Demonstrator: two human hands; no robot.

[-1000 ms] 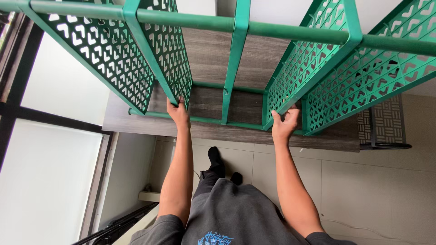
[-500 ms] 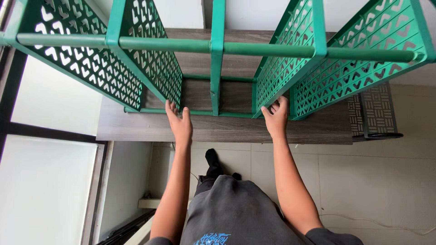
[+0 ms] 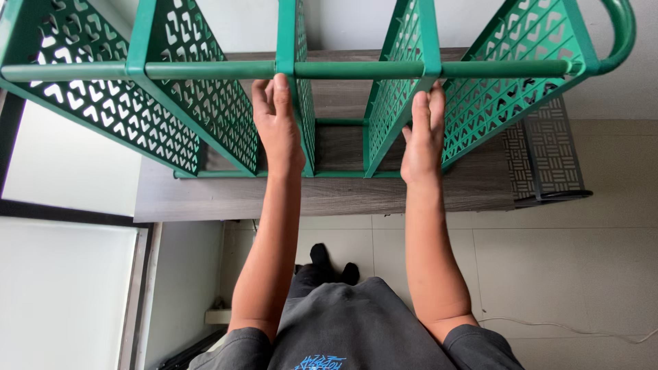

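Note:
A green metal rack (image 3: 205, 70) with perforated shelf panels stands in front of me on a grey wooden cabinet top (image 3: 322, 199). My left hand (image 3: 277, 123) reaches up, fingertips at the rack's horizontal top bar, palm against a vertical panel edge. My right hand (image 3: 423, 133) lies flat along the edge of the neighbouring perforated panel (image 3: 394, 103), fingers pointing up toward the top bar. Neither hand's fingers wrap fully around a bar as far as I can see.
A dark metal mesh panel (image 3: 548, 157) leans on the cabinet to the right. Below are pale floor tiles (image 3: 548, 274) with a thin white cable (image 3: 569, 329). A frosted glass panel (image 3: 62, 288) in a dark frame is at the left. My feet (image 3: 329, 264) show far below.
Both hands have slid upward from the rack's lower bar to near its top bar. The rack now appears larger and closer in view.

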